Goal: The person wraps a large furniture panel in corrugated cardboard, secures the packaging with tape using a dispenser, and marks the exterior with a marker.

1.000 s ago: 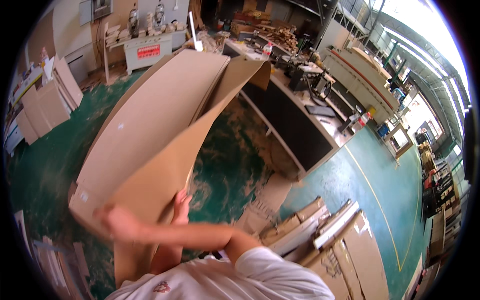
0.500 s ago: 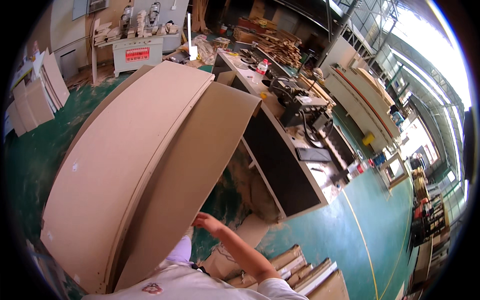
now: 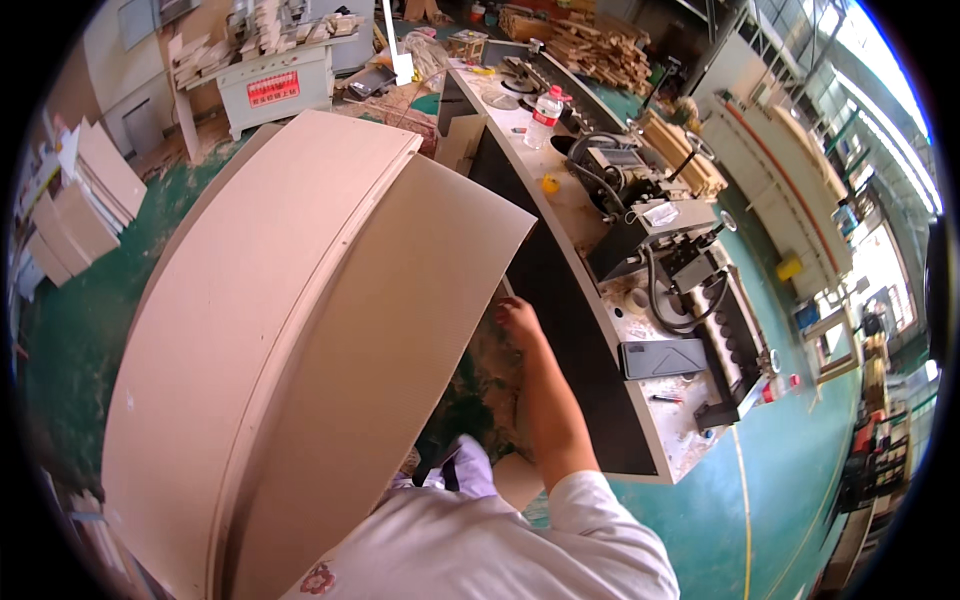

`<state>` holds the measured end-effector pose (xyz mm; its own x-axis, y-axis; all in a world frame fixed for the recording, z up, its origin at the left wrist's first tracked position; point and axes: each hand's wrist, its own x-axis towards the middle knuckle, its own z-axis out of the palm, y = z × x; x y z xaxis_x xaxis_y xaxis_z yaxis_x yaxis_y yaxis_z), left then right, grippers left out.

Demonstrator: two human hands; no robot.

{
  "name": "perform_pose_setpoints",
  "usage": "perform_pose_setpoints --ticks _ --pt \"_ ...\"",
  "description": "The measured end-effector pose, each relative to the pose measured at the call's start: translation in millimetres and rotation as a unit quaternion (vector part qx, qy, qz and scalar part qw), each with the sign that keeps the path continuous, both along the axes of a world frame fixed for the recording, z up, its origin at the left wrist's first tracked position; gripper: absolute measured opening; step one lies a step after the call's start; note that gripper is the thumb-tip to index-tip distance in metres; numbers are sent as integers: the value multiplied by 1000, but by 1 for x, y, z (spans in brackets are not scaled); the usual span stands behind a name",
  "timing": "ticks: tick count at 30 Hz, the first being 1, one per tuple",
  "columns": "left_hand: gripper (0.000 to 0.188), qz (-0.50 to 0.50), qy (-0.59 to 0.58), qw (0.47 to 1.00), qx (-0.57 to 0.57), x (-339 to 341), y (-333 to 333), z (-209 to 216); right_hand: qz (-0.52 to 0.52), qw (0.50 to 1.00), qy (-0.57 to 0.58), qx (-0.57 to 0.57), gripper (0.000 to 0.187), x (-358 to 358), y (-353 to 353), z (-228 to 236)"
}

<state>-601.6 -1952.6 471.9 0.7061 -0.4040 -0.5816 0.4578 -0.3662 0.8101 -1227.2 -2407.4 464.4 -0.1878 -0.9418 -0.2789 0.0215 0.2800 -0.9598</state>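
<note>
My right hand point(image 3: 517, 320) reaches forward, just off the right edge of a large brownish sheet point(image 3: 390, 270). Its fingers are loosely bent and apart, and nothing shows in them. The hand is in the gap between that sheet and the dark side panel point(image 3: 560, 310) of a machine bench. A second large, pinkish-beige panel point(image 3: 255, 260) stands alongside the brownish sheet on the left, its long edge facing it. Both look curved in this wide view. My left hand is out of sight.
The machine bench holds motors and hoses point(image 3: 670, 240), a bottle with a red cap point(image 3: 544, 118) and a dark phone-like slab point(image 3: 663, 358). Panels lean at the far left point(image 3: 105, 175). Wood pieces are heaped at the back point(image 3: 590, 50). Sawdust lies on the green floor point(image 3: 475, 400).
My right hand has moved forward and right, away from the brownish sheet's edge near my body. My view has shifted, bringing the machine bench closer.
</note>
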Motion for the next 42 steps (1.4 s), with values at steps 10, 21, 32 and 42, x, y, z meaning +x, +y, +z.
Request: perform_pose_setpoints --ticks 10,21,32,42 --pt "43 224 -96 970 0 -174 -48 8 -269 945 -175 69 37 -170 -258 -94" --pt "40 388 -159 907 -30 -338 -81 70 -111 950 -292 6 69 -218 -402 -30" --pt "37 418 -105 900 -72 -421 -133 19 -32 960 -235 -148 63 -253 -451 -16" --pt "35 447 -125 882 -85 -421 -149 24 -76 960 -201 -179 78 -250 -487 52"
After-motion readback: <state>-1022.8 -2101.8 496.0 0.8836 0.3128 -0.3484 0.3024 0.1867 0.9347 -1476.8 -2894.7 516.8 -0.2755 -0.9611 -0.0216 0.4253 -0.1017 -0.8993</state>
